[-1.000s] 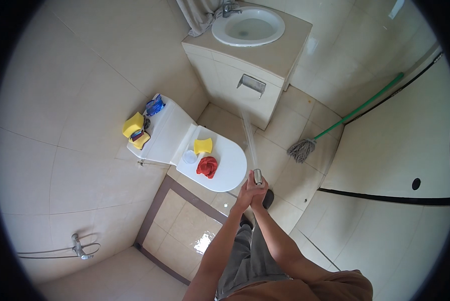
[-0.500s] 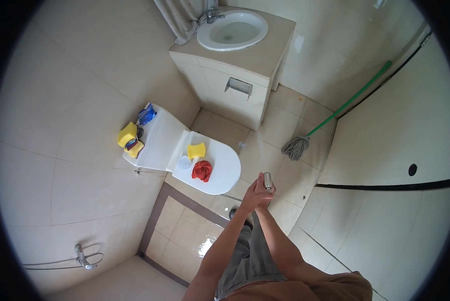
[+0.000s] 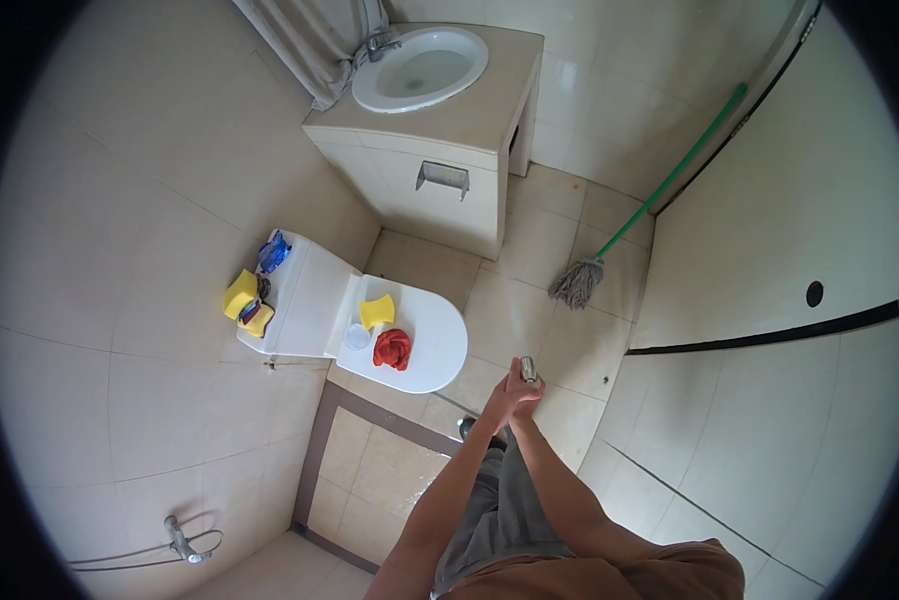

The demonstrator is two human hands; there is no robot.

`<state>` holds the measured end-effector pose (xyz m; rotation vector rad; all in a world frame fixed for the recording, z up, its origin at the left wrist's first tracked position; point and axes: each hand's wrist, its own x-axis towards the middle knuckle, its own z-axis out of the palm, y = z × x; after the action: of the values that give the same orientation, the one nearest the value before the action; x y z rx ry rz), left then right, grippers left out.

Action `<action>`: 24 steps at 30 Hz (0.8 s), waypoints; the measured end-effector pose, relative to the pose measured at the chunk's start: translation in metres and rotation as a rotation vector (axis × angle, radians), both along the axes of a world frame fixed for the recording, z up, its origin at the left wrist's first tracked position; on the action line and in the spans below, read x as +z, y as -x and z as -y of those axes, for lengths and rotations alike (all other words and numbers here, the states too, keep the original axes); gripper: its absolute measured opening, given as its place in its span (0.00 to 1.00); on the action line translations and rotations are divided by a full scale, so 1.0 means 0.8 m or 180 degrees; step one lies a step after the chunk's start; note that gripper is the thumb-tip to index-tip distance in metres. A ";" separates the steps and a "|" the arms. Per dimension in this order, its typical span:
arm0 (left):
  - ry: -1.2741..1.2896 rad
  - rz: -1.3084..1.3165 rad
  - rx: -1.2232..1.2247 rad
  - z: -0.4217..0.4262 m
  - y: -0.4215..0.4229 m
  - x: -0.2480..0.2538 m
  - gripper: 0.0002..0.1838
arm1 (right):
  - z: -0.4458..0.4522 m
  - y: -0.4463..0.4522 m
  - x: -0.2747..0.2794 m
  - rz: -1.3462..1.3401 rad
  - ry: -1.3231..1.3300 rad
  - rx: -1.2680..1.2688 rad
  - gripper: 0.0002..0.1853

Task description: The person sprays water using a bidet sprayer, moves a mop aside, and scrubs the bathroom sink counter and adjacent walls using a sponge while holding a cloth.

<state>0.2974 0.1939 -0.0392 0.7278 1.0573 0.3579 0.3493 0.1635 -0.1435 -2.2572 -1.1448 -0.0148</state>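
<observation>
The left hand (image 3: pixel 504 403) and the right hand (image 3: pixel 530 397) were clasped together, fingers curled closed around a metal nozzle (image 3: pixel 528 369), whose bright end projected at twelve o'clock from the grip; how the fingers overlapped beneath could not be told. With the hands as centre of the dial, the toilet lid (image 3: pixel 441 345) lay lowered at ten o'clock, apart from them. On it rested a red cloth (image 3: pixel 391 350), with a yellow sponge (image 3: pixel 377 312) at the cloth's eleven o'clock and a translucent round item (image 3: pixel 356 337) at its ten o'clock. Farther out at ten o'clock, the white cistern (image 3: pixel 306 300) bore a blue packet (image 3: pixel 273 253) and further yellow sponges (image 3: pixel 238 293). A green-handled mop (image 3: pixel 576 284) had its grey head at one o'clock, a washbasin (image 3: pixel 424 73) stood between eleven and twelve, and a wall tap (image 3: pixel 180 541) was fixed at eight o'clock
</observation>
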 end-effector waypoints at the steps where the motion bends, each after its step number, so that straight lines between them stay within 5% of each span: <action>1: 0.0042 0.0017 -0.0021 0.002 0.000 0.004 0.43 | 0.004 -0.001 -0.007 0.0605 0.0070 0.0050 0.11; 7: -0.0305 0.0223 0.0004 0.003 -0.002 0.002 0.40 | 0.004 0.000 0.000 -0.2642 0.0054 -0.0489 0.11; 19: -0.1500 0.0090 -0.0124 -0.039 0.022 0.115 0.42 | -0.059 0.020 0.122 -0.5142 -0.1510 -0.0177 0.10; 22: -0.1735 0.0048 0.0060 -0.045 0.029 0.132 0.35 | -0.072 0.031 0.137 -0.6074 -0.2262 0.0002 0.11; 24: -0.1763 0.0021 0.0142 -0.049 0.036 0.137 0.35 | -0.079 0.033 0.159 -0.5209 -0.2167 0.0237 0.11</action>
<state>0.2687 0.2328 0.0702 1.1945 0.9750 0.7057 0.3231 0.2269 -0.0164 -0.9564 -0.1825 1.0617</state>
